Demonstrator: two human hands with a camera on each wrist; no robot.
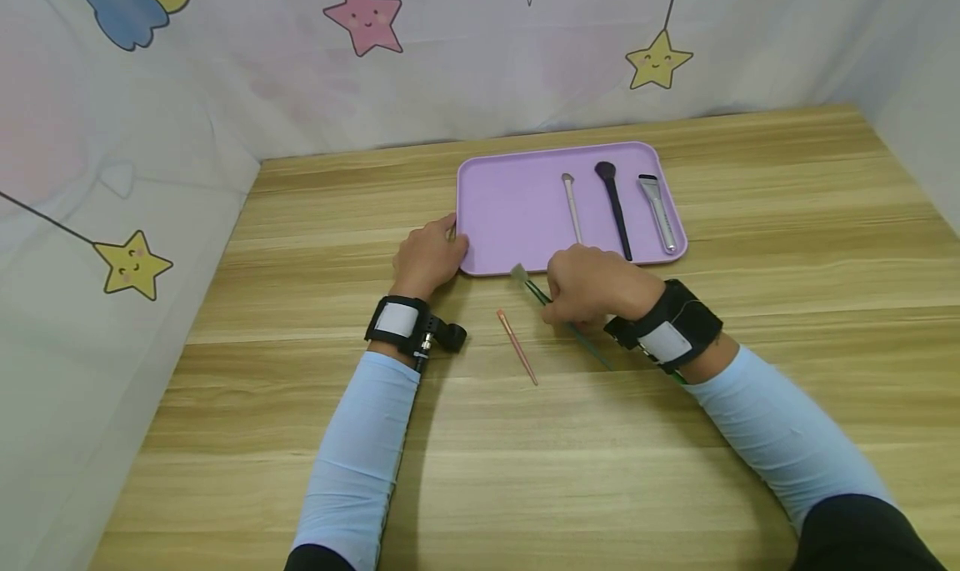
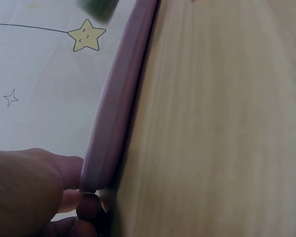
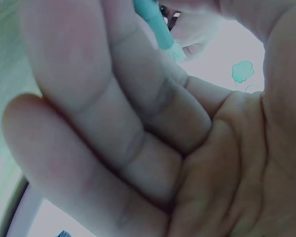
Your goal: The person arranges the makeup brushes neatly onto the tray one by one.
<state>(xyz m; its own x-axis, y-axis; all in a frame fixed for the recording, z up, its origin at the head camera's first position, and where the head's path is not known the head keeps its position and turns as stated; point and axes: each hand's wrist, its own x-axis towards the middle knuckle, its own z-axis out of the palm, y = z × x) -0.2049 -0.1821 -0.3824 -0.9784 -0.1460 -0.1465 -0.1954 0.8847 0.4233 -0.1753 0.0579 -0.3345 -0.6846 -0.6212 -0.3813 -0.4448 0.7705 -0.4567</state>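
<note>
My right hand (image 1: 596, 283) pinches a green-handled makeup brush (image 1: 537, 292) just in front of the purple tray (image 1: 510, 212). The brush's pale bristles point up-left toward the tray's front rim, and its thin handle end shows below the hand. In the right wrist view, part of the green brush (image 3: 160, 27) appears beyond the curled fingers (image 3: 84, 113). At the tray's front left corner, my left hand (image 1: 429, 258) holds the rim; the left wrist view has its fingers (image 2: 71, 170) on that corner. A slim pink makeup brush (image 1: 517, 346) lies on the table between my hands.
Three brushes lie on the tray's right half: a small pale one (image 1: 572, 206), a black one (image 1: 615, 208) and a flat silver-handled one (image 1: 658, 212). The wooden table (image 1: 525, 471) meets a fabric backdrop (image 1: 465, 71) behind the tray and at the left.
</note>
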